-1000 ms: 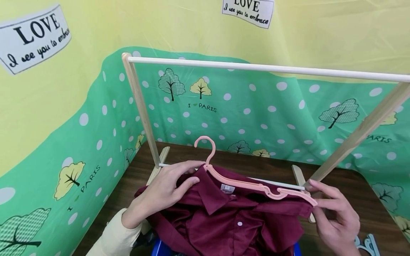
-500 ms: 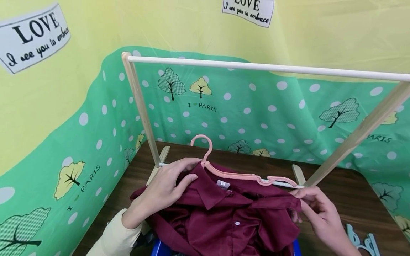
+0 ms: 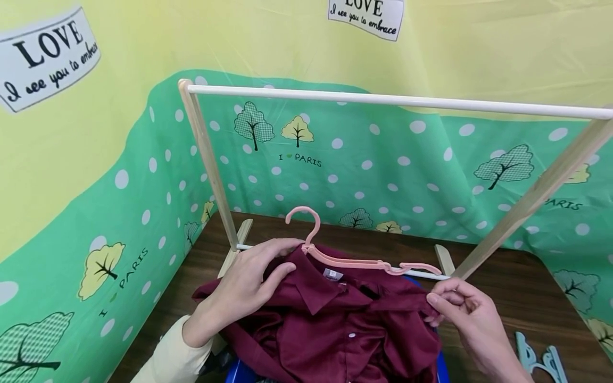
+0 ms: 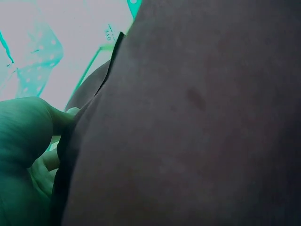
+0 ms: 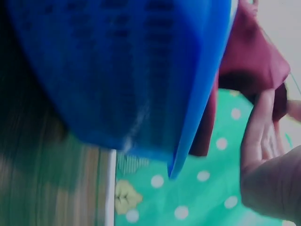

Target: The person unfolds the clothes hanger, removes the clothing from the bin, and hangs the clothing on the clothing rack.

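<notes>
A maroon button-up shirt (image 3: 330, 324) lies spread over a blue basket (image 3: 442, 367). A pink clothes hanger (image 3: 351, 263) lies along its collar, its hook upright and its right arm showing above the cloth. At the collar's left side, my left hand (image 3: 249, 287) grips the shirt just by the base of the hook; the hanger's left arm is hidden. My right hand (image 3: 466, 319) pinches the shirt's right shoulder, a little below the hanger's end. Shirt cloth (image 4: 188, 117) fills most of the left wrist view.
A rack with a white top rail (image 3: 383, 99) and wooden legs stands behind the shirt on the brown table (image 3: 507, 298). A light blue hanger (image 3: 541, 359) lies at the lower right. Patterned cloth (image 3: 335, 175) hangs at the back and left.
My right hand has left the pink hanger's end, moved left and taken the shirt's shoulder. The hanger's right arm has shifted left and up. My left hand keeps its grip.
</notes>
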Demonstrator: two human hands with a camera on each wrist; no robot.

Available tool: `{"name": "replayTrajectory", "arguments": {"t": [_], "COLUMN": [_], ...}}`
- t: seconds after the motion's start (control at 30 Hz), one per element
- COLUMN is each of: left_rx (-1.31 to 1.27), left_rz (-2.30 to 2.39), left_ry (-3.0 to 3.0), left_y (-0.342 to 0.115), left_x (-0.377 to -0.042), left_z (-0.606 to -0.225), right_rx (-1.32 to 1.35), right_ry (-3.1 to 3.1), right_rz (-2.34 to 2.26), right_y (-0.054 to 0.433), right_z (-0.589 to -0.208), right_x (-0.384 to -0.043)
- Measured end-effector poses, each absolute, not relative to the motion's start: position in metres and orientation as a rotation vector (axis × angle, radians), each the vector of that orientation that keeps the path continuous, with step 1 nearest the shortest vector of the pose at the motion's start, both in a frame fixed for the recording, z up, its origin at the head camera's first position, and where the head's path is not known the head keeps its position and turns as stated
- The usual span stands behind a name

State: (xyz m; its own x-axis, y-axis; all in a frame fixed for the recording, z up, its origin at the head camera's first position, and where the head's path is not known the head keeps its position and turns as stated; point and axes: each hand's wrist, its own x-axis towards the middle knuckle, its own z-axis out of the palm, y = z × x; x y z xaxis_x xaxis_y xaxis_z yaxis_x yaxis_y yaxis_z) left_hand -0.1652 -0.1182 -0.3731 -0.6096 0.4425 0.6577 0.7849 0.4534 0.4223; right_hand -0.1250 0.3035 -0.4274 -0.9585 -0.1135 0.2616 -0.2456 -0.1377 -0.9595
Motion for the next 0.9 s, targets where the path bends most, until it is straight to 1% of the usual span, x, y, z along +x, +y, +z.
{"name": "replayTrajectory", "arguments": {"t": [0.1, 0.27, 0.7, 0.9], "left_rx": [-1.036, -1.059, -1.160, -1.138], "left_rz": [-0.998, -0.991, -0.947, -0.997], "left_ry": [-2.242, -2.250, -2.189, -2.199], "left_y": [-0.119, -0.120, -0.115, -0.115], "left_x": [-0.165, -0.165, -0.167, -0.169], "left_z": [-0.374, -0.376, -0.377, -0.379], "right_rx": [0.186, 0.032, -0.064, -0.029], "right_ry": [-2.079, -2.077, -1.985, -1.840], "right_rz": [2.257, 2.292, 2.295, 2.107], "right_y": [0.301, 0.307, 0.311, 0.296], "right_z": [-0.423, -0.418, -0.410, -0.402], "right_x": [-0.122, -0.124, -0.126, -0.121]}}
